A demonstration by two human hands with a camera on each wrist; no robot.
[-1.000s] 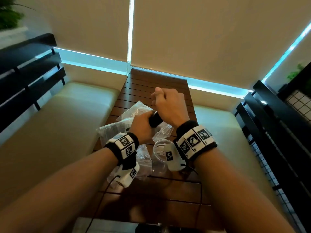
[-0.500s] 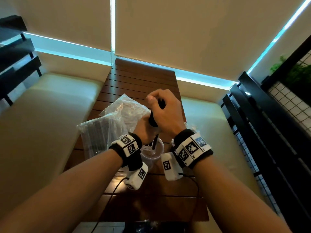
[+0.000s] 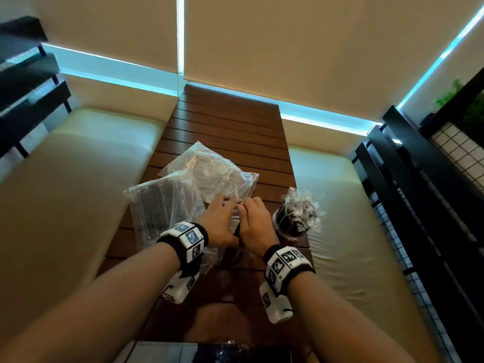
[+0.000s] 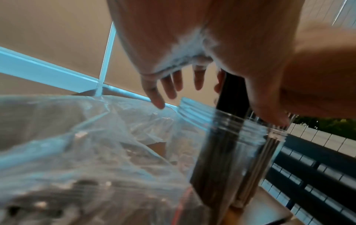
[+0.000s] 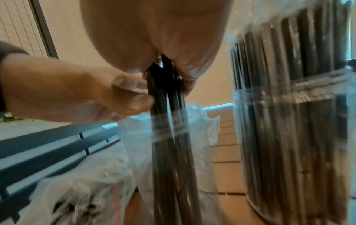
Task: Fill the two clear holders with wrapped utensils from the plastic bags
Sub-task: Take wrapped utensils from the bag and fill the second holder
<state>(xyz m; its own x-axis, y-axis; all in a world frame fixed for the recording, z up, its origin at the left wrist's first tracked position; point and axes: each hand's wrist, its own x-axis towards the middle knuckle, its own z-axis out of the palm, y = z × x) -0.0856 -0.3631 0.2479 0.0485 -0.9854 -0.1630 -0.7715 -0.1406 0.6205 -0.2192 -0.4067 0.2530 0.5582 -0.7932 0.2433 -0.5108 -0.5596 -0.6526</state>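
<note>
Head view: two holders [image 3: 292, 226], two bags [image 3: 209, 171]

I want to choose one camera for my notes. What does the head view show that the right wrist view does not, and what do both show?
Only the head view shows the whole table, the beige seats and both wristbands.

Only the right wrist view shows the right hand gripping a bundle of black utensils inside the clear holder.

Both show the left hand, the plastic bags and the full holder.

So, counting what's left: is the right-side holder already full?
Full: the holder is packed with dark wrapped utensils standing above its rim.
</note>
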